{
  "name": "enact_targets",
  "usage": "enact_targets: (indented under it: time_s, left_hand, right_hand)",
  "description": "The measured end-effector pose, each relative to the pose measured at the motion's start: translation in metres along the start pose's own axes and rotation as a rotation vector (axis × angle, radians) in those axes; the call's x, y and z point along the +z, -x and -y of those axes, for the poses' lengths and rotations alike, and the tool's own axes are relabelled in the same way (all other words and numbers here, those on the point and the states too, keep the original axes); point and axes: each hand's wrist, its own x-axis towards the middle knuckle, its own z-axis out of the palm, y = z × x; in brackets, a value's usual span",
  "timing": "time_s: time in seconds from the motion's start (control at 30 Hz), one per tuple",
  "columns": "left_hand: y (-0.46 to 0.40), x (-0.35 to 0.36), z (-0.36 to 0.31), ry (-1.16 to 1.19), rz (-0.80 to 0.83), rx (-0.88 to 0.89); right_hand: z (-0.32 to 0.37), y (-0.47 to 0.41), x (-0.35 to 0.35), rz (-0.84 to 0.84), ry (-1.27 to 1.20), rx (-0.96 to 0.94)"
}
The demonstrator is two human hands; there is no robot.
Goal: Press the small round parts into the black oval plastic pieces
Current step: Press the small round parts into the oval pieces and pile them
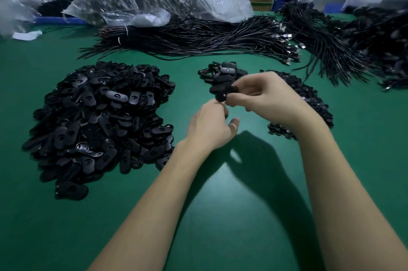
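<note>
Clearly mid-assembly: the right hand (262,96) pinches a black oval piece (224,94) while the left hand (212,125), fingers curled, meets it from below. Whether the left fingers hold a round part cannot be told. Next calls for a firm, centred press.

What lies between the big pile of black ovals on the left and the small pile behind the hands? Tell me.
In the head view, only bare green table lies between the large pile of oval pieces and the small pile; no loose part shows there.

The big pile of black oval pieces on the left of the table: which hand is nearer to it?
Left. The left hand is just right of the big pile, above the green table. The right hand is farther right, holding a black piece.
</note>
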Motion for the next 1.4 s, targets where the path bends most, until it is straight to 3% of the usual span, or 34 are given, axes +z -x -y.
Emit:
enact_targets:
  time_s: [0.23, 0.43, 0.5, 0.57, 0.7, 0.97, 1.2, 1.4]
  left_hand:
    - [0.001, 0.001, 0.005, 0.171, -0.096, 0.219]
    - [0.002, 0.002, 0.003, 0.287, -0.151, 0.307]
    - [0.001, 0.001, 0.006, 0.272, -0.162, 0.275]
    - [-0.001, 0.001, 0.009, 0.265, -0.168, 0.257]
    - [-0.002, 0.001, 0.012, 0.237, -0.167, 0.246]
    - [-0.003, 0.003, 0.015, 0.203, -0.18, 0.238]
    - [-0.004, 0.004, 0.015, 0.167, -0.212, 0.219]
    - [-0.003, 0.004, 0.013, 0.134, -0.232, 0.235]
  right_hand:
    - [-0.048, 0.025, -0.019, -0.074, -0.196, 0.239]
    - [-0.053, 0.028, -0.022, 0.058, -0.275, 0.263]
    - [-0.059, 0.026, -0.022, -0.1, -0.137, 0.264]
    - [-0.067, 0.024, -0.022, -0.258, 0.159, 0.276]
    - [-0.07, 0.025, -0.014, -0.2, 0.345, 0.362]
    - [-0.068, 0.023, -0.008, -0.231, 0.421, 0.332]
    - [-0.049, 0.02, -0.011, -0.293, -0.082, 0.17]
    - [-0.036, 0.019, -0.005, -0.211, -0.084, 0.163]
